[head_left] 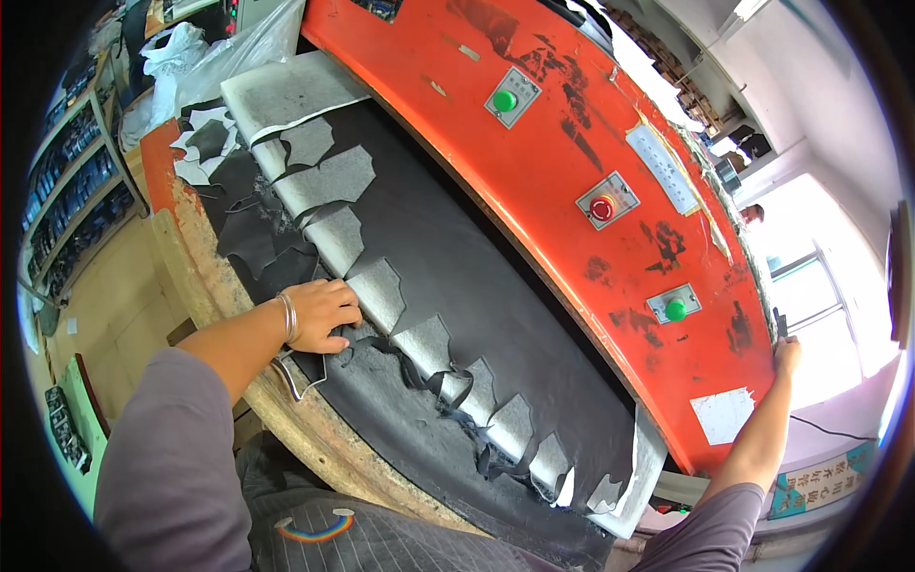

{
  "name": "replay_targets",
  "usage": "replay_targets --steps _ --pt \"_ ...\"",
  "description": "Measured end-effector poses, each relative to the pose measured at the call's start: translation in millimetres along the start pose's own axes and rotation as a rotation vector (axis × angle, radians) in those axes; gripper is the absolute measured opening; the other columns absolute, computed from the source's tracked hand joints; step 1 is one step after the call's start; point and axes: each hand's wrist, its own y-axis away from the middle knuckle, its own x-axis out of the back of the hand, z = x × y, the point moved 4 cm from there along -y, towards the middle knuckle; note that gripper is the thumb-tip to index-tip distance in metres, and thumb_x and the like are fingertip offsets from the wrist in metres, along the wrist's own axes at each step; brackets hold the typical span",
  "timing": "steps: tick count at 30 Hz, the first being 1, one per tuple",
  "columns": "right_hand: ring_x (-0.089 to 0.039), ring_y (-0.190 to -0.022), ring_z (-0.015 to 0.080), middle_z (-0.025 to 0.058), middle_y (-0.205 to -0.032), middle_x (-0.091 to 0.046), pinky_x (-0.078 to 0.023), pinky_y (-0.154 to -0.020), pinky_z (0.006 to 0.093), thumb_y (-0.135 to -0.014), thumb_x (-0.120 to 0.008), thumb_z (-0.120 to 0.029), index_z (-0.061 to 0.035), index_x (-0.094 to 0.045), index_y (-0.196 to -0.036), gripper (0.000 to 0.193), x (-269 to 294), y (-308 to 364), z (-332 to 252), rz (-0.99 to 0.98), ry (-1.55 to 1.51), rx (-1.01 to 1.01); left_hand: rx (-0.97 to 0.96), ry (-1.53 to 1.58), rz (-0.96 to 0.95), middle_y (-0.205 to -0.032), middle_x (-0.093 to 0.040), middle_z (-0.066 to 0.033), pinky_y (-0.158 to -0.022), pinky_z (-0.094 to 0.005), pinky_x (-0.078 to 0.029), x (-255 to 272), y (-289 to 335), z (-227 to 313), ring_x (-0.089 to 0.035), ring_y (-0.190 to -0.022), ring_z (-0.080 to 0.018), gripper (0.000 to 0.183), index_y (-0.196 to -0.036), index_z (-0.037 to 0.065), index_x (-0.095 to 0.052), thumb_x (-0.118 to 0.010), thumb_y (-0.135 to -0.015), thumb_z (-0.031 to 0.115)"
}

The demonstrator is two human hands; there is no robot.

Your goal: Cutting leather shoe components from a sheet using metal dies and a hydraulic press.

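Observation:
A black sheet [429, 238] that looks like leather lies across a white cutting board [610, 524] under a large orange press [543, 181]. Its near edge is notched, with curled black scraps [272, 272] along it. My left hand [322, 316] rests at this edge, fingers curled down onto a black scrap; the fingertips are partly hidden. Just below that wrist, a bare metal cutting die [297, 376] sits on the worn ledge. At the far right, my right hand [787, 355] is raised beside the press's end, its fingers closed around a small black handle [782, 324].
Two green buttons [505, 101] and a red knob [601, 208] are set on the press front. A worn wooden edge [353, 467] runs close to my body. Shelves [81, 181] with many dark items stand left, near clear plastic bags [219, 67]. A window [810, 291] is at right.

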Motion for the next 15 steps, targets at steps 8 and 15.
replay_targets --steps 8,15 --pt "-0.061 -0.092 0.0266 0.0183 -0.097 -0.064 -0.045 -0.082 0.0367 -0.092 -0.058 -0.02 0.0015 -0.059 -0.106 0.026 94 73 36 0.602 -0.282 -0.032 -0.064 0.042 0.026 -0.105 -0.056 -0.008 -0.086 -0.0393 -0.044 -14 -5 -11 -0.051 -0.103 -0.0271 0.034 -0.1 0.01 -0.064 -0.066 -0.075 0.034" --pt "-0.049 -0.089 0.0195 0.0079 -0.098 -0.049 -0.041 -0.078 0.0314 -0.09 -0.055 -0.005 -0.0031 -0.05 -0.101 0.012 100 317 -106 0.355 -0.497 0.674 -0.034 0.027 -0.039 -0.105 -0.055 -0.0093 -0.09 -0.0397 -0.043 -1 -3 -18 -0.05 -0.104 -0.0279 0.034 -0.1 0.01 -0.063 -0.065 -0.075 0.033"
